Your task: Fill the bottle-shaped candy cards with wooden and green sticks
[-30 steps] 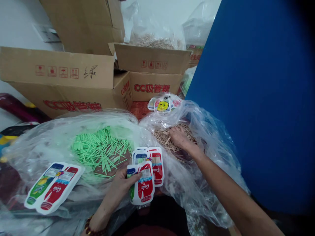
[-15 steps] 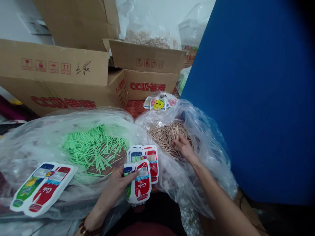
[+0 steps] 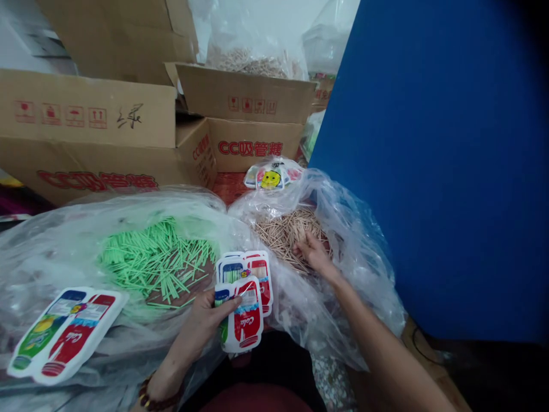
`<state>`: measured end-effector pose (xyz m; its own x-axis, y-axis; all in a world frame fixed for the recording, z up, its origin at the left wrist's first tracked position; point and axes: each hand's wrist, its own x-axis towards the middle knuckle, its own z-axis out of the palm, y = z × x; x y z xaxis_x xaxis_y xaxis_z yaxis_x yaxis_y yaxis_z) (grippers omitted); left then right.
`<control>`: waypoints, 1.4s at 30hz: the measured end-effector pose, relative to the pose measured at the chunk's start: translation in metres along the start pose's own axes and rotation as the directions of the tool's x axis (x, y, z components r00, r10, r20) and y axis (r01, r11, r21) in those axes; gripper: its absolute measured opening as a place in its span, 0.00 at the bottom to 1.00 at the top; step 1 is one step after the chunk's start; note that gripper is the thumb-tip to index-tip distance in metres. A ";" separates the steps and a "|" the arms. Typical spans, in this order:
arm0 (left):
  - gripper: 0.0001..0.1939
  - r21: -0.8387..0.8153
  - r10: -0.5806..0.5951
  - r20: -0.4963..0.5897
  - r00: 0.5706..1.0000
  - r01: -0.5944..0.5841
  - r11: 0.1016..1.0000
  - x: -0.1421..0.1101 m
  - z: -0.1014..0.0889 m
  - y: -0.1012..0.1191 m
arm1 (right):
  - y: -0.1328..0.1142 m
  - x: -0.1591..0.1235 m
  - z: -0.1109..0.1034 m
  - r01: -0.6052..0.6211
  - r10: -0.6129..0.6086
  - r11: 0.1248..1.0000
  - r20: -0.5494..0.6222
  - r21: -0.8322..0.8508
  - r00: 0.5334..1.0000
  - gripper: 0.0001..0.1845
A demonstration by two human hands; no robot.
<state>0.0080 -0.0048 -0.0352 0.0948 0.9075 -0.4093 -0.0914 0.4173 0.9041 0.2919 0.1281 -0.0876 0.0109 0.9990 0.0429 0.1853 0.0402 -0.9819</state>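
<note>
My left hand (image 3: 209,313) pinches a bottle-shaped candy pouch (image 3: 247,320) with a red cola side and a green side, thumb across its front. Right behind it lies a small stack of similar pouches (image 3: 262,272), with sticks showing through their windows. Over at the pile of brown candy sticks (image 3: 281,232), my right hand (image 3: 315,254) has its fingers bent together among the sticks; what they grip, if anything, is too small to make out. To the left, green candy sticks (image 3: 158,257) are spread in an opened clear plastic bag (image 3: 77,229).
More flat pouches (image 3: 71,332) lie at the left on the plastic. Cardboard boxes (image 3: 257,129) stand along the back, with a bag of brown sticks (image 3: 253,60) behind. A smiley-face package (image 3: 271,178) sits before them. A blue panel (image 3: 429,171) borders the right.
The view has shifted slightly, so the boxes and bags appear further left. My left hand keeps the pouch in place; my right hand stays at the brown sticks, its fingers slightly moved.
</note>
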 end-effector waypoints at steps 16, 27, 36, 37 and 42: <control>0.13 0.017 -0.026 0.009 1.000 0.026 1.000 0.000 0.001 -0.001 | -0.028 -0.005 -0.021 0.018 -0.011 0.995 -0.066 0.099 0.998 0.16; 0.13 -0.018 -0.003 0.013 1.000 0.003 1.000 0.002 -0.004 -0.010 | 0.015 -0.028 -0.005 0.102 -0.103 0.977 0.001 -0.187 0.995 0.15; 0.12 -0.028 -0.008 0.027 1.000 0.009 1.000 -0.001 0.001 -0.003 | 0.009 -0.036 -0.004 0.086 -0.089 0.990 -0.027 -0.110 0.996 0.14; 0.12 -0.029 -0.007 0.035 0.999 0.008 1.000 -0.002 0.002 -0.001 | 0.009 -0.036 -0.004 0.083 -0.087 0.992 -0.038 -0.097 0.996 0.14; 0.13 0.013 -0.042 0.107 0.993 0.041 0.999 -0.001 0.010 0.008 | -0.011 -0.029 -0.005 0.058 -0.014 0.966 -0.176 0.250 0.984 0.13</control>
<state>0.0168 -0.0030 -0.0261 0.2040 0.8788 -0.4314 -0.0741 0.4533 0.8883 0.2945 0.0990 -0.0772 0.1810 0.9795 0.0880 -0.0662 0.1015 -0.9926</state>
